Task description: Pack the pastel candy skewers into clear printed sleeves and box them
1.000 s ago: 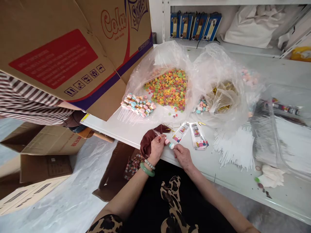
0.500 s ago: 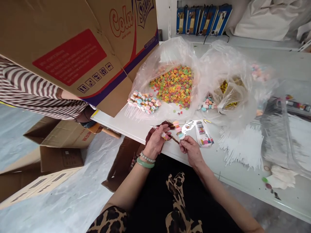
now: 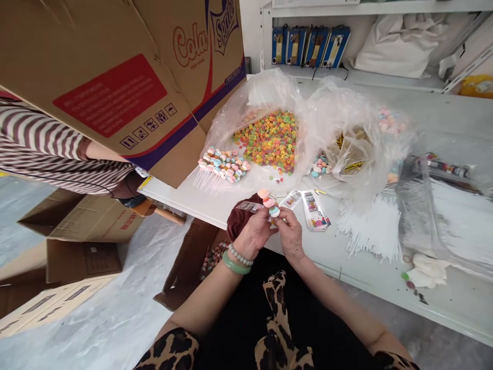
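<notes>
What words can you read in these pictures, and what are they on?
"Cola" in red script on the cardboard carton.
"Sprite" on the dark badge on the same carton.
Too small or blurred to read: the white print in the red panel, the red print on the lower carton, the printed paper strips and the blue packs on the shelf.

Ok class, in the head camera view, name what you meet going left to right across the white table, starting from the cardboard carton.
Cola and Sprite cardboard carton → heap of coloured candy rings → stack of printed wrappers → loose white sticks → clear plastic container
</notes>
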Motion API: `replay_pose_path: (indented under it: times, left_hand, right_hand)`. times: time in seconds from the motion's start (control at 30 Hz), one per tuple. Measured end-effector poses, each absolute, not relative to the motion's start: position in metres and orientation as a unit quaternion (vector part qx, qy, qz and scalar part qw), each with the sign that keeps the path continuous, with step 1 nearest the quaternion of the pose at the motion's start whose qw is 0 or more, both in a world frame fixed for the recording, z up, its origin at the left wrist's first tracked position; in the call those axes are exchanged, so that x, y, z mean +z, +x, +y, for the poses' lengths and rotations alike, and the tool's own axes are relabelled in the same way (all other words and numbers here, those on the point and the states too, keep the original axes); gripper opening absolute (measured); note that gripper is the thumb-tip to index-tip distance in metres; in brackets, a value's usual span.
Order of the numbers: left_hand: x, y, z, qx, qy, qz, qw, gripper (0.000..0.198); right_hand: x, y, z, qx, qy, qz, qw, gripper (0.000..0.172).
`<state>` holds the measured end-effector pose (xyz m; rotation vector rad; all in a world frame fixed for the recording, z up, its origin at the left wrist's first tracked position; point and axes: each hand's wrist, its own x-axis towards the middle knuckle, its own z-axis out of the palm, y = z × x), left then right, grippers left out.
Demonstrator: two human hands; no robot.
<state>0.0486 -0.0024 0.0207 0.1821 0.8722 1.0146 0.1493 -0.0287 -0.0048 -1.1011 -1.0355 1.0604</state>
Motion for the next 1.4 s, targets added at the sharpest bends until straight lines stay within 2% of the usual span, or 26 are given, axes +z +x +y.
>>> replay_pose_path:
  times: [0.13,0.2,0.37,0.47,0.7,0.93,1.13,1.23,1.4]
  left_hand:
    - [0.018,0.04,-0.006,0.443,0.174,0.357,0.804,0.038]
    - [0.018,0.037,-0.007,0.434,0.205,0.343,0.808,0.042]
    - [0.015,0.034,-0.009,0.414,0.252,0.473,0.736,0.044]
    - [0.011,0.034,-0.007,0.412,0.234,0.527,0.705,0.043]
    - [0.009,0.039,-0.002,0.493,0.222,0.539,0.646,0.035]
    - [0.008,0.043,-0.003,0.523,0.248,0.523,0.626,0.035]
    - [0.004,0.045,-0.007,0.469,0.303,0.543,0.627,0.035]
    - [0.002,0.043,-0.005,0.454,0.277,0.543,0.65,0.035]
    - [0.003,0.046,-0.002,0.529,0.191,0.539,0.627,0.034]
  right_hand:
    - [0.001,0.163,-0.023,0.636,-0.467,-0.295,0.54,0.016]
    - [0.005,0.166,-0.022,0.684,-0.448,-0.27,0.509,0.02]
    - [0.004,0.166,-0.019,0.61,-0.476,-0.314,0.55,0.015]
    - [-0.001,0.166,-0.016,0.581,-0.498,-0.344,0.545,0.013]
    - [0.001,0.174,-0.017,0.62,-0.499,-0.314,0.517,0.013]
    - [0.004,0.172,-0.021,0.672,-0.477,-0.272,0.497,0.014]
    - [-0.001,0.168,-0.016,0.628,-0.489,-0.309,0.521,0.013]
    - [-0.002,0.172,-0.017,0.609,-0.496,-0.335,0.521,0.013]
    - [0.006,0.176,-0.019,0.658,-0.48,-0.284,0.506,0.017]
